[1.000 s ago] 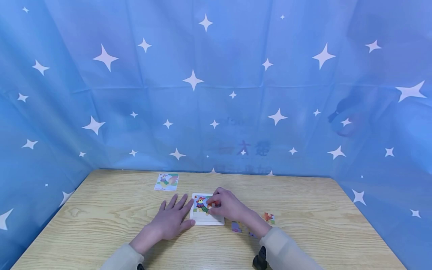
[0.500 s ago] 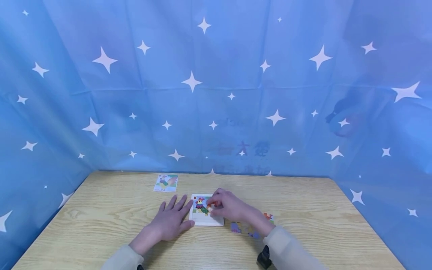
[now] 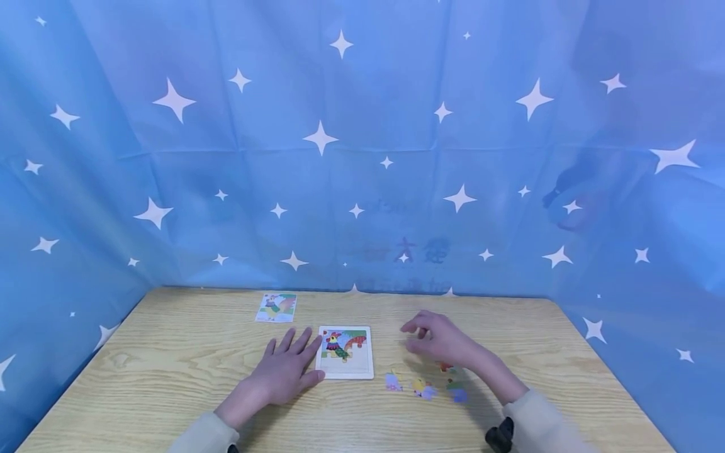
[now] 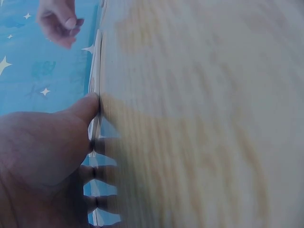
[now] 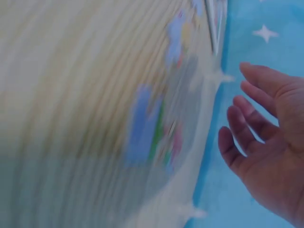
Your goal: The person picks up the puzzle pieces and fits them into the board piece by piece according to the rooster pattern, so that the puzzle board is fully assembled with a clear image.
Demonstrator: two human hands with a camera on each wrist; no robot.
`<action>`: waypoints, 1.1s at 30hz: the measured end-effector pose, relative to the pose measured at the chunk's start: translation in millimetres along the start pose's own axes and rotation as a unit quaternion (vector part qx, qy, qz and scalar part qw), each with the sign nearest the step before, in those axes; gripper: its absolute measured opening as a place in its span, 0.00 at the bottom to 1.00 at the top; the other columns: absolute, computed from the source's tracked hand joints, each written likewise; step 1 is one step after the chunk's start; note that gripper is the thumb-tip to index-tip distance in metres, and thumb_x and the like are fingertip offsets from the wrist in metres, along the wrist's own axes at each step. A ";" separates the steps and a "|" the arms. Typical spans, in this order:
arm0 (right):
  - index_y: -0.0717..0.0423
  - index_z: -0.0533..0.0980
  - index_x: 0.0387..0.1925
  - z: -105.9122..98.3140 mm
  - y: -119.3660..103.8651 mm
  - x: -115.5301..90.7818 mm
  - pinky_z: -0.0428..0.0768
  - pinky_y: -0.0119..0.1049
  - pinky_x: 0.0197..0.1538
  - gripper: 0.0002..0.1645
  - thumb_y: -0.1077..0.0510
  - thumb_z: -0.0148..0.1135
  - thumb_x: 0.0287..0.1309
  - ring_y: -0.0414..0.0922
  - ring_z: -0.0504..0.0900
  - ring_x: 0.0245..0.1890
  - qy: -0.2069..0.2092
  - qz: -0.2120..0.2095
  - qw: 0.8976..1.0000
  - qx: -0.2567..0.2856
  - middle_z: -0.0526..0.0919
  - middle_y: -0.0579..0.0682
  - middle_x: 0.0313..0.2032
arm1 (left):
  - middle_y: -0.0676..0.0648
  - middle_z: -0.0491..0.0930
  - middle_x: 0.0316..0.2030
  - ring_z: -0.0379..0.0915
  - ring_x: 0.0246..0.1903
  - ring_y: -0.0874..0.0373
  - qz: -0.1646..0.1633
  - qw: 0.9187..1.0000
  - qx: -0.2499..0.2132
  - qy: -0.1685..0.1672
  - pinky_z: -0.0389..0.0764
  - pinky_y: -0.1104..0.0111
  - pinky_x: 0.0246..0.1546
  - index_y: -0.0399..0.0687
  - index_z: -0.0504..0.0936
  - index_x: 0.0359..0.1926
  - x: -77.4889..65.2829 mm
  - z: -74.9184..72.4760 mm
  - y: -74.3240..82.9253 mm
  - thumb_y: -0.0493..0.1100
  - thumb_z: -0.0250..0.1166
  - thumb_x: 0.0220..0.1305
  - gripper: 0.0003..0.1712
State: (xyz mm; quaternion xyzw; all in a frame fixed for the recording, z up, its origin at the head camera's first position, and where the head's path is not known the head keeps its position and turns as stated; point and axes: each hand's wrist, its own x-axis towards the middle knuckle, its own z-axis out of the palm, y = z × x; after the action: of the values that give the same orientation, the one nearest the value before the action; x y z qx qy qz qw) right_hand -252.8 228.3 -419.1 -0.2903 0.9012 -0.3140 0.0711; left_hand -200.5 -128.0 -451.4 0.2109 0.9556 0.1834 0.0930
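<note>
A white puzzle tray (image 3: 345, 372) lies mid-table, its upper part filled with joined pieces that show a rooster (image 3: 337, 345). My left hand (image 3: 286, 371) rests flat on the table with fingers spread, its thumb and index fingertip at the tray's left edge. My right hand (image 3: 444, 340) is in the air right of the tray, fingers loosely bent and holding nothing, as the right wrist view also shows. Below it several loose puzzle pieces (image 3: 423, 388) lie on the table. A blue and green piece (image 5: 145, 128) appears blurred in the right wrist view. My hand partly covers a red piece (image 3: 445, 367).
A picture card (image 3: 276, 307) with the same rooster lies near the table's back edge, left of the tray. Behind the wooden table (image 3: 198, 352) hangs a blue curtain (image 3: 362, 189) with white stars.
My right hand has left the tray and moved right, over the loose pieces. A red tail piece now shows in the tray where that hand was. My left hand has stayed in place.
</note>
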 end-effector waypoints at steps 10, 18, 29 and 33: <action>0.63 0.83 0.51 -14.8 41.6 -47.4 0.80 0.34 0.41 0.19 0.59 0.74 0.60 0.43 0.79 0.40 -0.022 0.068 0.995 0.062 0.81 0.50 0.42 | 0.38 0.50 0.80 0.38 0.77 0.32 0.001 1.000 -0.005 0.000 0.44 0.30 0.69 0.46 0.58 0.80 1.3 2.8 -3.7 0.63 0.53 0.77 0.41; 0.61 0.83 0.50 -10.3 51.1 -56.7 0.80 0.34 0.38 0.19 0.57 0.74 0.61 0.43 0.79 0.37 -0.007 0.079 0.993 0.086 0.80 0.51 0.42 | 0.37 0.49 0.80 0.36 0.77 0.31 0.019 1.000 -0.012 0.005 0.42 0.29 0.68 0.47 0.57 0.81 4.8 8.5 -10.2 0.67 0.50 0.77 0.44; 0.59 0.85 0.44 -6.5 51.6 -53.9 0.79 0.33 0.36 0.12 0.61 0.75 0.59 0.39 0.78 0.33 0.010 0.058 0.997 0.051 0.80 0.48 0.38 | 0.38 0.52 0.79 0.39 0.77 0.32 0.004 1.000 0.001 -0.003 0.46 0.31 0.69 0.46 0.59 0.80 1.6 0.8 -1.7 0.62 0.54 0.78 0.41; 0.58 0.82 0.43 -6.4 50.1 -52.8 0.78 0.34 0.34 0.11 0.62 0.74 0.59 0.41 0.76 0.32 -0.002 0.071 0.995 0.067 0.79 0.48 0.36 | 0.39 0.52 0.79 0.40 0.77 0.32 0.002 1.000 -0.001 -0.004 0.46 0.31 0.69 0.46 0.59 0.80 1.0 0.8 -1.3 0.62 0.53 0.78 0.41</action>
State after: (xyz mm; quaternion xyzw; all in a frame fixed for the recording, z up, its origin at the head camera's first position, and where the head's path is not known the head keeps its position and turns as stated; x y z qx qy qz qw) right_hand -235.4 293.5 -447.3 -0.2211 0.8962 -0.3673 0.1145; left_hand -201.6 -128.4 -452.8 0.2135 0.9547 0.1834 0.0969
